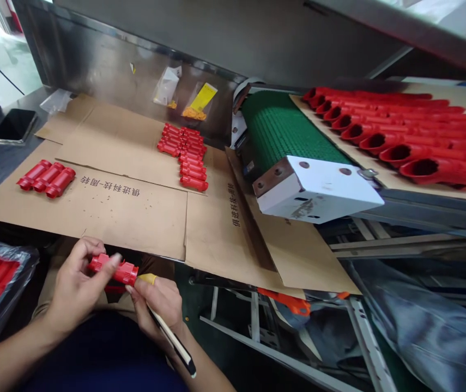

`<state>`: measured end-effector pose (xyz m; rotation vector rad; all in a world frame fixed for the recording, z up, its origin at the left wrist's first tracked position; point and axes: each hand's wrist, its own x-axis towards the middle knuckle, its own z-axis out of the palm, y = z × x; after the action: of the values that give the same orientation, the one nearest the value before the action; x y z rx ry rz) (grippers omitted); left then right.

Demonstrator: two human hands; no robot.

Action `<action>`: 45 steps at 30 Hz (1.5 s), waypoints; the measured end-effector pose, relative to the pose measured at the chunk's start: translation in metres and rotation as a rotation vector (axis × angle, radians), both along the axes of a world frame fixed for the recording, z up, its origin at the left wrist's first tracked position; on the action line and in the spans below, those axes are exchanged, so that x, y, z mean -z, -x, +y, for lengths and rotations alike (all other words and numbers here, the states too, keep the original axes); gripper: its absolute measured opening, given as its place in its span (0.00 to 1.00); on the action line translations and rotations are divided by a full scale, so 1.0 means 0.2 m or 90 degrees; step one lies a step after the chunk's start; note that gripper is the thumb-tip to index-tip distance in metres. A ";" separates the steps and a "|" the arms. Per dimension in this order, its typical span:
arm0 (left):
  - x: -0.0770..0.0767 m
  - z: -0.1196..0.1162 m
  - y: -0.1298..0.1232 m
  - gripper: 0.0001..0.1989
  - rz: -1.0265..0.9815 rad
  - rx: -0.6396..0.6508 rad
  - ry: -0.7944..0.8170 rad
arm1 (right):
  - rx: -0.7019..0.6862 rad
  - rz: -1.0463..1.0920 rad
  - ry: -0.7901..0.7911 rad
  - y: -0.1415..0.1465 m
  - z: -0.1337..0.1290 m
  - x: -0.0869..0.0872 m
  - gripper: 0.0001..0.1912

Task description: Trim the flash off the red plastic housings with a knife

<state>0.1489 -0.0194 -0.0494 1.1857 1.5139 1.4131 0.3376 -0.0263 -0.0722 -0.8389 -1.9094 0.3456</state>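
Note:
A red ribbed plastic part (123, 271) is held over my lap, just off the table's front edge. My left hand (78, 283) grips its left end between thumb and fingers. At its right end is my right hand (158, 305), fingers closed round a tool with a pale handle (170, 333) and dark tip. Something yellow (146, 278) shows at the index finger; the tool's working end is hidden. Three red parts (47, 177) lie side by side on the cardboard (143, 239) at the left, and several more (183, 149) are grouped farther back.
A green conveyor belt (288, 128) with a white metal end bracket (318, 188) stands at the right, beside rows of long red tubes (421, 136). A phone (15, 126) lies back left. A plastic-lined crate (1, 294) of red parts is lower left. Small bags (200, 103) lie behind.

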 end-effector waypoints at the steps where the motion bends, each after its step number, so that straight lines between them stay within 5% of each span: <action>1: 0.00 0.01 0.01 0.14 -0.029 0.005 0.019 | -0.001 0.005 -0.001 0.00 0.00 0.00 0.06; 6: -0.04 0.01 0.00 0.23 -0.340 -0.052 0.135 | 0.024 0.004 -0.043 0.02 0.01 -0.03 0.08; 12: -0.09 -0.01 -0.04 0.22 -0.505 0.034 0.298 | 0.014 -0.051 -0.096 0.05 0.02 -0.07 0.07; 15: -0.11 0.01 -0.01 0.24 -0.523 0.023 0.283 | -0.016 0.022 0.020 0.00 0.00 -0.12 0.04; 19: -0.10 0.02 0.05 0.27 -0.511 0.041 0.231 | -0.050 0.092 0.138 -0.09 -0.02 -0.21 0.11; 23: -0.09 0.01 0.04 0.23 -0.490 0.067 0.214 | -0.160 0.128 0.124 -0.09 -0.03 -0.24 0.18; 33: -0.09 0.00 0.05 0.21 -0.495 0.064 0.235 | -0.157 0.147 0.111 -0.05 0.00 -0.17 0.13; 39: -0.13 0.03 0.04 0.26 -0.530 0.156 0.404 | -0.227 0.120 0.097 -0.03 0.01 -0.22 0.10; 45: -0.12 0.03 0.02 0.23 -0.521 0.181 0.421 | -0.270 0.050 0.086 -0.03 0.03 -0.24 0.10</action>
<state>0.1450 -0.0128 -0.0256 0.3132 1.0243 0.9022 0.3436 -0.0199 -0.0246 -0.4895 -1.9977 0.7597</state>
